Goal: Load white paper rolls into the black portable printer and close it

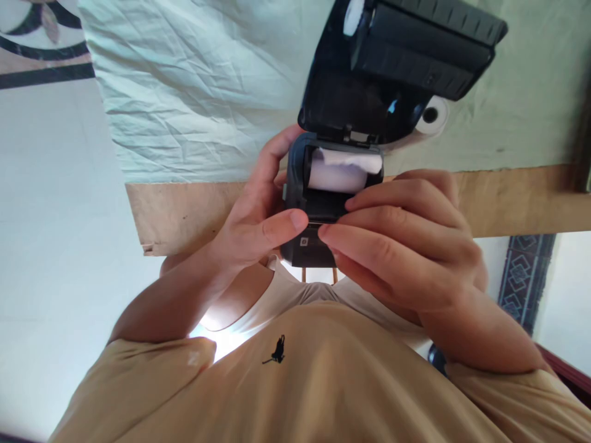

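Left hand (256, 215) wraps the side of the small black printer (323, 203) at frame centre, thumb pressed on its front edge, closed grip to steady the body. Right hand (406, 246) curls in from the right, fingertips on the same front lip just below the paper roll (344, 171), w/ lid (392, 67) flipped up so the bay is reachable. Behind: wrinkled pale cloth (194, 86) on a wooden tabletop (521, 200). Second white roll (431, 117) half hidden by lid. Printer underside blocked by hands; can't tell if paper's threaded.
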`<state>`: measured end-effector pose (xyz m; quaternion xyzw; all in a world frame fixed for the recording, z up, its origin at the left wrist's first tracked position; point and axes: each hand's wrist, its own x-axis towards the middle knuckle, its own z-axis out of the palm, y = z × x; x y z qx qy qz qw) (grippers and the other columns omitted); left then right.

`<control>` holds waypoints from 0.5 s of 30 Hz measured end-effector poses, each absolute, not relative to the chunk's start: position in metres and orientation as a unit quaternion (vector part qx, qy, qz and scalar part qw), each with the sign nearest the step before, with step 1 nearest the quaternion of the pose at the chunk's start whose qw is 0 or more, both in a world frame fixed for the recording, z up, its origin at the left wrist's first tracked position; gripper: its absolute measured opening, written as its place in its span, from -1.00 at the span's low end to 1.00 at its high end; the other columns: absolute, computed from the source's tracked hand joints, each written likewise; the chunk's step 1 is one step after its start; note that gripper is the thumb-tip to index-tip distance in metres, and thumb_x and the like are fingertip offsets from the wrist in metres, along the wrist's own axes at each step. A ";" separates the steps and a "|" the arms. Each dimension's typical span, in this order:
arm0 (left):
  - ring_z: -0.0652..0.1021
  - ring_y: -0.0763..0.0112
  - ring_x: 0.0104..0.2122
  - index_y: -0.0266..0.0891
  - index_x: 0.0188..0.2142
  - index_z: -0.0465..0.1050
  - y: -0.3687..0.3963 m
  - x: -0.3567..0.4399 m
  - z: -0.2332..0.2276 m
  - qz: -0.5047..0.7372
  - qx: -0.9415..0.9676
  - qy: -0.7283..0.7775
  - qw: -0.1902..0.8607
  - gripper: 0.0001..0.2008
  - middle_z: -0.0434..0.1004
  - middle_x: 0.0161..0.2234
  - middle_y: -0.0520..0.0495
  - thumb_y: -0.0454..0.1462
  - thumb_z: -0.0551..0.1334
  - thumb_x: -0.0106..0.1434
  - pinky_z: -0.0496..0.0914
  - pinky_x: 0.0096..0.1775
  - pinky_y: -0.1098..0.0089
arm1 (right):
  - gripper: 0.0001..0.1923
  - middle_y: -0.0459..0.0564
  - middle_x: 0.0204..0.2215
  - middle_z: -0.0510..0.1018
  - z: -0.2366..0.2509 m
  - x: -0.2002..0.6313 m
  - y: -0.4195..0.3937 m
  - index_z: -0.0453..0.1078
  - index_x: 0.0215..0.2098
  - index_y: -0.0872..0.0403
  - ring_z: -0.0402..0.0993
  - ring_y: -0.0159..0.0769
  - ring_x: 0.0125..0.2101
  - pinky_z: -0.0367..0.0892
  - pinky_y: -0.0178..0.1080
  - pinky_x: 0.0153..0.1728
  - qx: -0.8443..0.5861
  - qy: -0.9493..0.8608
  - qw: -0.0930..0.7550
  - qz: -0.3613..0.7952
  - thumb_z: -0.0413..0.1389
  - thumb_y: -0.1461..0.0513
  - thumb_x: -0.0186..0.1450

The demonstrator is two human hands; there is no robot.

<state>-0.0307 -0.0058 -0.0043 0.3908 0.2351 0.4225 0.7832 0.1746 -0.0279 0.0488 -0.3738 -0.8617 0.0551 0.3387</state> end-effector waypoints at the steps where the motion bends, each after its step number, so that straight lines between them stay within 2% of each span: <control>1: 0.57 0.42 -0.17 -0.14 0.31 0.17 -0.006 -0.031 -0.006 0.425 0.394 0.229 0.782 -0.38 0.43 0.16 -0.15 -0.29 0.28 0.28 0.53 -0.20 0.40 | -0.86 -0.25 -0.39 0.65 0.048 0.176 -0.028 0.46 -0.17 0.01 0.60 -0.45 -0.25 0.40 -0.22 -0.25 -0.374 -0.861 0.339 0.065 0.24 0.28 0.30; 4: 0.61 0.38 -0.21 -0.10 0.30 0.17 -0.005 -0.030 -0.005 0.437 0.406 0.203 0.776 -0.41 0.40 0.21 -0.14 -0.25 0.24 0.30 0.55 -0.30 0.39 | -0.84 -0.18 -0.36 0.63 0.046 0.181 -0.026 0.42 -0.18 0.03 0.59 -0.40 -0.28 0.41 -0.18 -0.27 -0.385 -0.832 0.393 0.065 0.23 0.31 0.27; 7: 0.64 0.28 -0.09 -0.05 0.24 0.20 -0.005 -0.028 0.005 0.406 0.394 0.253 0.785 -0.43 0.45 0.19 -0.08 -0.19 0.33 0.29 0.59 -0.20 0.33 | -0.79 -0.11 -0.34 0.62 0.046 0.184 -0.023 0.41 -0.18 0.02 0.53 -0.34 -0.33 0.39 -0.17 -0.31 -0.450 -0.791 0.413 0.028 0.27 0.30 0.22; 10: 0.64 0.22 -0.02 -0.03 0.22 0.20 -0.005 -0.027 0.012 0.377 0.403 0.276 0.787 -0.40 0.53 0.10 -0.06 -0.18 0.39 0.26 0.60 -0.09 0.26 | -0.82 -0.07 -0.35 0.61 0.049 0.180 -0.020 0.40 -0.21 0.02 0.52 -0.38 -0.35 0.38 -0.24 -0.34 -0.512 -0.771 0.377 0.030 0.27 0.30 0.23; 13: 0.67 0.18 -0.07 -0.03 0.27 0.18 -0.006 -0.027 0.007 0.405 0.425 0.272 0.763 -0.36 0.57 0.03 -0.09 -0.24 0.36 0.25 0.62 -0.18 0.25 | -0.84 -0.10 -0.35 0.62 0.052 0.173 -0.019 0.43 -0.19 0.02 0.52 -0.43 -0.36 0.33 -0.30 -0.41 -0.544 -0.776 0.318 0.038 0.25 0.29 0.26; 15: 0.66 0.14 -0.05 -0.01 0.29 0.20 -0.007 -0.028 0.003 0.408 0.419 0.298 0.755 -0.29 0.55 0.07 -0.10 -0.23 0.38 0.18 0.62 -0.21 0.28 | -0.84 -0.16 -0.39 0.60 0.052 0.169 -0.019 0.46 -0.21 0.01 0.49 -0.46 -0.43 0.24 -0.29 -0.50 -0.565 -0.768 0.300 0.022 0.25 0.31 0.24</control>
